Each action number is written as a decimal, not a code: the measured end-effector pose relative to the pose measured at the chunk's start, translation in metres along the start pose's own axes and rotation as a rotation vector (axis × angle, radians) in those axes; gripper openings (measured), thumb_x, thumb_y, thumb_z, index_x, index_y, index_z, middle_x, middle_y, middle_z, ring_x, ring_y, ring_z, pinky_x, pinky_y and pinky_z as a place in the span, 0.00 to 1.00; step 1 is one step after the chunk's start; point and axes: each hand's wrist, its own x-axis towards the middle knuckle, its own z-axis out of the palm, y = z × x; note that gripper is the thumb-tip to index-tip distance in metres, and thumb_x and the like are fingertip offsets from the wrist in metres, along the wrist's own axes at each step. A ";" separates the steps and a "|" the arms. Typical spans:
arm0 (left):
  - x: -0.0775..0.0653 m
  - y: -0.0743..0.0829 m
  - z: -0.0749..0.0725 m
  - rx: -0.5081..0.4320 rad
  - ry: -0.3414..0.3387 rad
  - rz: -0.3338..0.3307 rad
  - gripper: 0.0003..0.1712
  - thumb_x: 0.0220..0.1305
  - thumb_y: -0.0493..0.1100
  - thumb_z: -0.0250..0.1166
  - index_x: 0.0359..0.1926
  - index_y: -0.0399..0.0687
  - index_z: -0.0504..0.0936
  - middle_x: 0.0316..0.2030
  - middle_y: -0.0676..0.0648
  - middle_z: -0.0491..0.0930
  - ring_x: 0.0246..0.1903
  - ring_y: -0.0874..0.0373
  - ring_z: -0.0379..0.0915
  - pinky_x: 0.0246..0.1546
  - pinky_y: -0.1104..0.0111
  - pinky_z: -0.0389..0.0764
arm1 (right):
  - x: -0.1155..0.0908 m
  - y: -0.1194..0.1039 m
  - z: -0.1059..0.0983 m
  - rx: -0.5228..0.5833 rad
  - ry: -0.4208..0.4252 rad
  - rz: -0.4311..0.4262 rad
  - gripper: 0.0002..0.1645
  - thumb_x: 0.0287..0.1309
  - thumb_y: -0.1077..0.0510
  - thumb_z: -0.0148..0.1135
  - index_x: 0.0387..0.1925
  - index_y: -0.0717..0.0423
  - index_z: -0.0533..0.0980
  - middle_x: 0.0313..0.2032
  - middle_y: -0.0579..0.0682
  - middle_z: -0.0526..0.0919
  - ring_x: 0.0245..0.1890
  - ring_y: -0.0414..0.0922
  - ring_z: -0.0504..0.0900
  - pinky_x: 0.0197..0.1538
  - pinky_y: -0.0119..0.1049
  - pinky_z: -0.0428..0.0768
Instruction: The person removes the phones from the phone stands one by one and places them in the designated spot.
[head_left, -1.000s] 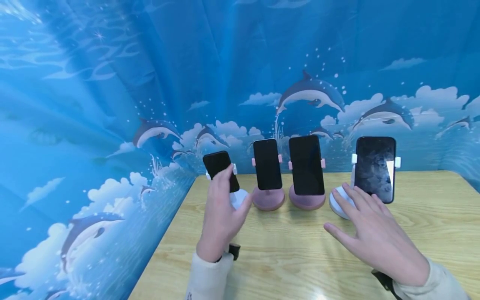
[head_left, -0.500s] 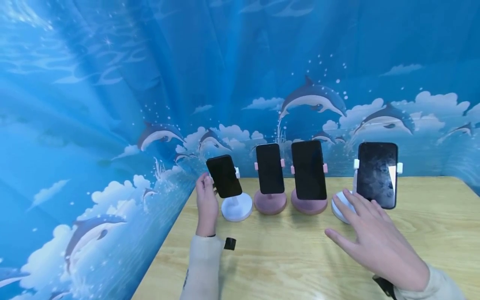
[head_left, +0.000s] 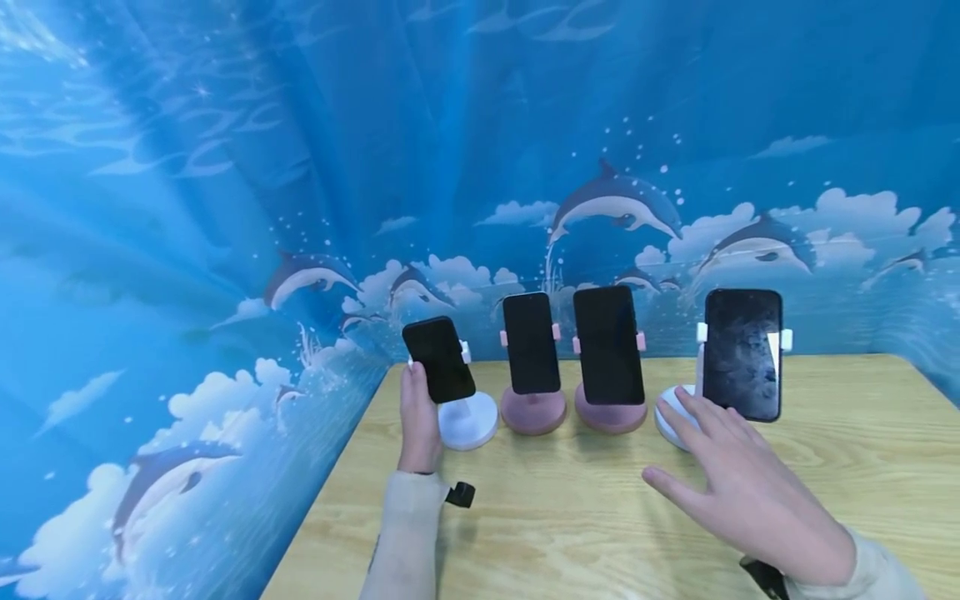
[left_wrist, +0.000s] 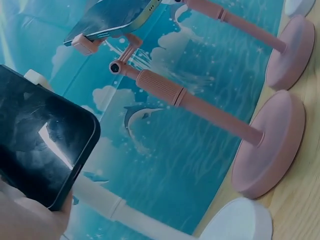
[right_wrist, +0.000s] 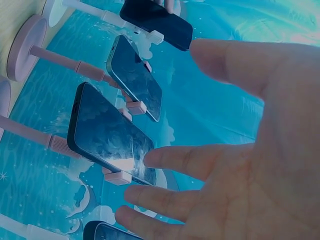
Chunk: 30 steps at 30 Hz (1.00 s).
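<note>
At the far left, my left hand (head_left: 420, 425) grips the side edge of a black smartphone (head_left: 439, 360), which sits tilted in the clamp of a white phone stand (head_left: 468, 423). In the left wrist view, the thumb side shows at that phone's (left_wrist: 45, 135) edge; the remaining fingers are mostly hidden. My right hand (head_left: 750, 496) hovers palm down over the table with fingers spread, holding nothing. Its fingertips overlap the white base (head_left: 671, 421) of the rightmost stand, whose clamp holds a larger phone (head_left: 742, 354).
Between the hands stand two pink phone stands, one bearing a phone (head_left: 532, 343), the other a bigger phone (head_left: 609, 346). A wooden table (head_left: 570, 533) carries all the stands. Behind and to the left hangs a blue dolphin-print curtain (head_left: 465, 167).
My left hand has moved from in front of the leftmost phone to its left edge and now grips it there. The right hand stays about where it was.
</note>
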 end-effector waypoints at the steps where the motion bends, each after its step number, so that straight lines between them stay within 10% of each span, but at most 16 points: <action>1: -0.001 -0.001 0.000 -0.003 0.012 0.005 0.30 0.68 0.67 0.41 0.63 0.60 0.63 0.58 0.52 0.69 0.60 0.57 0.63 0.64 0.59 0.60 | 0.000 0.000 0.000 0.000 -0.003 -0.001 0.51 0.56 0.24 0.46 0.71 0.51 0.56 0.71 0.59 0.52 0.69 0.63 0.53 0.65 0.65 0.49; 18: -0.016 0.010 0.001 -0.022 0.161 0.109 0.30 0.72 0.62 0.40 0.62 0.49 0.65 0.55 0.46 0.71 0.57 0.55 0.66 0.62 0.61 0.62 | -0.005 0.001 -0.007 0.012 0.045 -0.033 0.49 0.57 0.26 0.49 0.70 0.52 0.58 0.70 0.59 0.55 0.68 0.62 0.54 0.63 0.66 0.52; 30: -0.056 0.077 -0.016 0.223 -0.053 0.142 0.26 0.71 0.62 0.43 0.54 0.48 0.69 0.46 0.46 0.72 0.49 0.53 0.66 0.50 0.59 0.69 | -0.009 -0.006 -0.013 0.013 0.032 -0.005 0.53 0.55 0.23 0.45 0.70 0.54 0.58 0.70 0.60 0.56 0.67 0.64 0.55 0.60 0.67 0.54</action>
